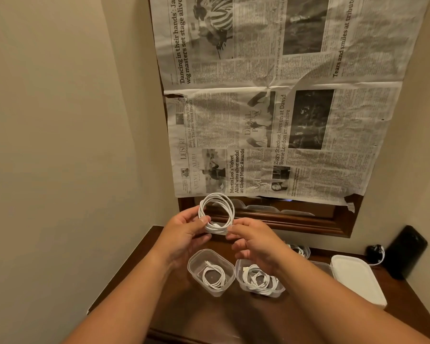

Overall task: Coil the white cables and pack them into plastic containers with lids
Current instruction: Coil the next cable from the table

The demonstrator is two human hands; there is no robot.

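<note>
A white cable [217, 209], wound into a round coil, is held upright above the wooden table [209, 316]. My left hand [184, 233] pinches the coil's lower left side and my right hand [253, 240] pinches its lower right end. Below the hands stand two clear plastic containers without lids. The left container [210, 271] holds one coiled white cable. The right container [258, 279] holds a fuller bundle of white cable. A third container [299, 252] with cable in it shows partly behind my right wrist.
A stack of white lids [358, 279] lies at the table's right. A black device [405, 252] with a small white cord leans against the right wall. A newspaper [283, 108] covers a wood-framed mirror [296, 219] behind the table. Walls close in left and right.
</note>
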